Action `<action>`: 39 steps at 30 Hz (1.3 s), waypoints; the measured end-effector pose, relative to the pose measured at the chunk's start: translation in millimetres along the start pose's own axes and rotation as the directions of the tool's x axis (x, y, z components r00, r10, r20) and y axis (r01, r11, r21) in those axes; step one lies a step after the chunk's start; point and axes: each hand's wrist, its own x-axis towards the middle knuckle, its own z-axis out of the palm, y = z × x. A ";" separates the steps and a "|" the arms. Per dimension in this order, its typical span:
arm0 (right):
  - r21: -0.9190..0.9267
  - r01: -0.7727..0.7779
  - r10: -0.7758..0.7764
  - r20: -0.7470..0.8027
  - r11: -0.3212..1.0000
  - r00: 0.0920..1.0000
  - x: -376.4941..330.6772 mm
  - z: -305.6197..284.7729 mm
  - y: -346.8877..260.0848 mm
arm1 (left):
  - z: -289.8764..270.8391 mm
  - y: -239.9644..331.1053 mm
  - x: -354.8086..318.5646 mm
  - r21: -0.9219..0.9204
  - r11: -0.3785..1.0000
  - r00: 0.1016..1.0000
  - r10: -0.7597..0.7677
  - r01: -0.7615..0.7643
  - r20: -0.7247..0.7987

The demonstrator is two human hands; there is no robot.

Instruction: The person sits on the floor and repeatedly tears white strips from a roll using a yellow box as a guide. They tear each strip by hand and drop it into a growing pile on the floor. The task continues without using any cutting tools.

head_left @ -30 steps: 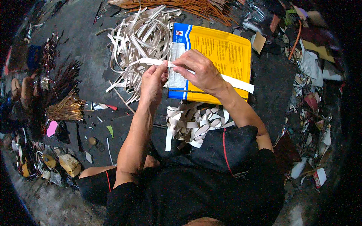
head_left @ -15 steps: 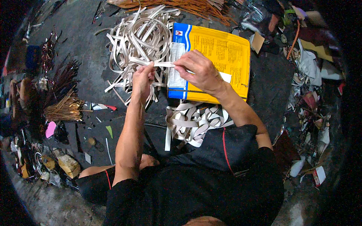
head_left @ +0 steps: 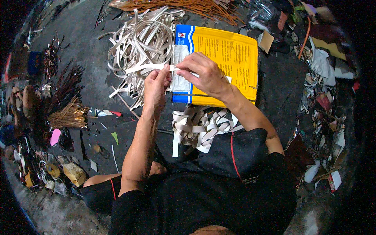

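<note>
A flat white strip stretches from a loose tangle of similar strips toward my two hands. My left hand pinches it between thumb and forefinger at the tangle's right side. Close by on the right, my right hand has thumb and fingers closed on the same strip, a short length showing between them. Under my right hand lies a boxy yellow and blue container with a white patch and a dark band across it. A white end pokes out past my right wrist, over the yellow face.
Looped white strips lie between the container and my lap. Bundles of brown sticks sit at the left, and orange-brown strands at the far edge. Scraps and a cardboard piece litter the right side of the dark floor.
My left hand has shifted to the right, closer to my right hand, so less strip shows between them. The right hand has barely moved and keeps its pinch.
</note>
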 end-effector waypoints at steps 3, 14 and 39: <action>0.014 -0.011 0.011 0.005 1.000 1.000 -0.5 -0.3 0.1 | -13.6 -8.1 12.0 0.044 0.999 1.000 -0.013 0.013 -0.002; -0.011 -0.008 0.008 0.004 1.000 1.000 0.5 2.8 -1.8 | 6.1 2.0 -8.7 0.177 0.976 0.992 0.128 -0.126 0.000; -0.114 0.079 -0.075 0.037 0.990 0.996 -1.6 -1.9 2.1 | -44.1 -18.0 31.4 0.200 0.979 0.995 0.060 -0.042 -0.082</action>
